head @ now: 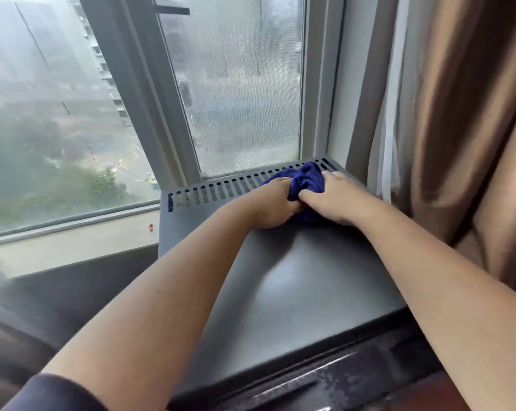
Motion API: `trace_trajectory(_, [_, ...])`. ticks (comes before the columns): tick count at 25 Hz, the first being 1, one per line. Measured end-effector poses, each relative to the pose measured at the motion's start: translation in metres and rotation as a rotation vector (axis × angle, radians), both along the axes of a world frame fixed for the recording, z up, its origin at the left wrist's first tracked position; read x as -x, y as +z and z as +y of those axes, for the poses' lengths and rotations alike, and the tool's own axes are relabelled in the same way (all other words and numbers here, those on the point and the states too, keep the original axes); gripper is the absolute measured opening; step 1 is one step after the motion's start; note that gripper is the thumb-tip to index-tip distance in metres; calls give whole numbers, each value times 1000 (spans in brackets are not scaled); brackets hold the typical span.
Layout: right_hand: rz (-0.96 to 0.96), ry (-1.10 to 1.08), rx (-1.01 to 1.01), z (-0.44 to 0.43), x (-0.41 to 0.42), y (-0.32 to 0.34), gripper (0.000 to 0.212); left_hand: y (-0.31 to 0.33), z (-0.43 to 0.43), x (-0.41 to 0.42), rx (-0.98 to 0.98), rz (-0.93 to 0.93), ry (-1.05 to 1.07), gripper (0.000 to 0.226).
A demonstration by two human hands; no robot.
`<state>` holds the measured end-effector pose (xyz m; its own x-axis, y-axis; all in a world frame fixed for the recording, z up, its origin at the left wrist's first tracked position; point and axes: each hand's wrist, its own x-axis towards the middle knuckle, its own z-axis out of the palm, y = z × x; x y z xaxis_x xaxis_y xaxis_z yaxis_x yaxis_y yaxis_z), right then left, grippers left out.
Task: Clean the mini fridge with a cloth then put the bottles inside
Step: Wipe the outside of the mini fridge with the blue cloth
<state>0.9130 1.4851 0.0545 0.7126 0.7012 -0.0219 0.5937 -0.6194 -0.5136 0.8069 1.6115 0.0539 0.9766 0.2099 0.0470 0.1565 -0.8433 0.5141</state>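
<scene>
The mini fridge (280, 298) shows its flat dark grey top, with a row of vent slots along the far edge. A bunched blue cloth (305, 180) lies on that top near the slots. My left hand (273, 203) grips the cloth's left side with curled fingers. My right hand (332, 200) holds its right side, fingers over the fabric. Both forearms stretch across the top. No bottles are in view, and the fridge's front and inside are hidden.
A large window (239, 84) stands right behind the fridge, with a pale sill (72, 247) to the left. Brown curtains (458, 129) hang close against the fridge's right side. A dark shiny ledge (325, 381) runs along the fridge's near edge.
</scene>
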Motion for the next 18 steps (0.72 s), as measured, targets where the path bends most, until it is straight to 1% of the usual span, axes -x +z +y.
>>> trace_trajectory(3, [-28,114,-20,54,27,-1,57,0,41,40,15,-12,110,21])
trace_trajectory(5, [-33,185,-26,82,57,-2,58,-2,56,77,29,-66,160,22])
trace_trajectory(6, [-36,222,-22,93,74,-3,65,-4,61,97,38,-101,180,26])
trace_trajectory(9, [-67,303,-23,113,111,-11,97,-8,66,142,70,-150,227,33])
trace_trajectory(10, [-72,324,-34,115,117,-14,101,-10,66,151,74,-159,221,32])
trace_trajectory(12, [-65,340,-44,105,124,-17,100,-15,65,159,68,-146,206,27])
trace_trajectory(13, [-48,340,-46,97,125,-16,95,-16,65,161,61,-130,197,27])
trace_trajectory(15, [-22,343,-19,77,124,-17,84,-15,55,159,61,-96,167,32])
trace_trajectory(18, [-23,284,-21,36,108,-18,85,-8,24,137,49,-20,75,40])
